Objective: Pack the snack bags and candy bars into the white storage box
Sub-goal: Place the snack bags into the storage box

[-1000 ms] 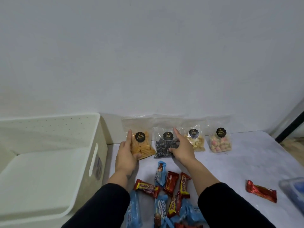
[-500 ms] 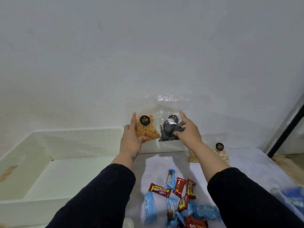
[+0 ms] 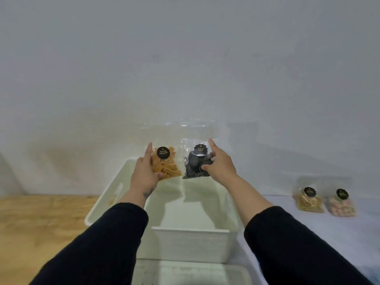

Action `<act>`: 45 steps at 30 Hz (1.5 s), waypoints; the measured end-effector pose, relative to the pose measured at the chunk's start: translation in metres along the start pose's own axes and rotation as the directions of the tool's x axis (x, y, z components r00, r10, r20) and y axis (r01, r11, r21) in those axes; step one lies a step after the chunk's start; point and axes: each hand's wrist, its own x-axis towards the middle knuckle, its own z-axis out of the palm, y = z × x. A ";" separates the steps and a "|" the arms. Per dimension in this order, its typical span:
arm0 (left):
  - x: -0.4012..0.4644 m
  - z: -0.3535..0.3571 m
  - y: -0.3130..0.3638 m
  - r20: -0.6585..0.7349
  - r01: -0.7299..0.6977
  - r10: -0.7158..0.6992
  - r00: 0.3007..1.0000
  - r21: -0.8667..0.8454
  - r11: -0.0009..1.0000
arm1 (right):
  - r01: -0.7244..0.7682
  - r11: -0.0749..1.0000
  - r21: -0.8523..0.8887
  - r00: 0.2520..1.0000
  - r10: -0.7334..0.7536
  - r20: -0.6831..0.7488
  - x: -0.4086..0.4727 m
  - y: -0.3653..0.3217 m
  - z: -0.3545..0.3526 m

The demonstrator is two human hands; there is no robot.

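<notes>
My left hand [image 3: 144, 175] grips a clear bag of orange snack sticks [image 3: 167, 166] with a round black label. A clear bag of black-and-white swirl snacks [image 3: 196, 164] is held in my right hand [image 3: 221, 168]. Both bags hang side by side in the air over the far end of the open white storage box [image 3: 191, 243], whose inside looks bare. Two more clear snack bags stand on the white cloth at the right, one yellowish [image 3: 308, 202], one pinkish [image 3: 342, 204]. No candy bars show in this view.
A plain white wall rises close behind the box. Bare wooden floor [image 3: 41, 223] lies left of the box, white cloth [image 3: 267, 202] to its right. A white lid or panel [image 3: 191, 273] sits at the bottom edge, near me.
Both hands lifted the two bags off the cloth by the wall and carried them left, over the box. The view swung left, so the candy bars dropped out of sight.
</notes>
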 end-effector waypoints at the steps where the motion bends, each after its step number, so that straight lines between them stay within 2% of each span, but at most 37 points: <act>1: -0.002 -0.009 -0.019 0.014 0.038 -0.038 0.999 0.025 0.999 | -0.018 1.000 0.017 0.999 0.017 0.029 -0.002 -0.001 0.021; 5: -0.005 -0.023 -0.080 0.116 0.167 -0.182 0.976 0.131 0.977 | -0.106 0.994 0.000 0.986 0.105 0.129 -0.004 0.007 0.090; 8: 0.007 -0.020 -0.109 0.193 0.200 -0.241 0.951 0.207 0.958 | -0.156 0.987 -0.043 0.970 0.162 0.181 0.003 0.016 0.123; 13: 0.033 0.003 -0.142 0.254 0.268 -0.299 0.920 0.147 0.952 | -0.178 0.975 -0.135 0.947 0.206 0.245 0.025 0.032 0.158; 19: 0.063 0.021 -0.155 0.265 0.246 -0.295 0.918 0.204 0.948 | -0.178 0.976 -0.127 0.925 0.210 0.316 0.045 0.030 0.180; 24: 0.059 0.028 -0.156 0.260 0.200 -0.317 0.912 0.394 0.897 | -0.196 0.971 -0.133 0.904 0.232 0.358 0.046 0.033 0.188; 28: 0.061 0.033 -0.147 0.282 0.311 -0.407 0.869 0.329 0.892 | -0.181 0.971 -0.154 0.904 0.226 0.363 0.046 0.030 0.178; 32: 0.063 0.031 -0.129 0.266 0.315 -0.422 0.866 0.365 0.876 | -0.144 0.961 -0.236 0.896 0.228 0.382 0.044 0.023 0.165; 36: 0.059 0.015 -0.098 0.276 0.215 -0.402 0.873 0.522 0.825 | -0.088 0.949 -0.303 0.912 0.199 0.359 0.036 0.013 0.144; 39: 0.053 0.006 -0.073 0.401 0.076 -0.342 0.850 0.548 0.833 | 0.026 0.924 -0.383 0.930 0.119 0.349 0.020 0.005 0.121; 42: 0.037 0.006 -0.041 0.554 -0.133 -0.230 0.800 0.537 0.833 | 0.107 0.883 -0.457 0.939 0.062 0.338 0.000 0.001 0.092; 45: 0.020 0.017 -0.007 0.629 -0.334 -0.093 0.772 0.526 0.782 | 0.136 0.837 -0.530 0.951 0.040 0.307 -0.021 0.004 0.055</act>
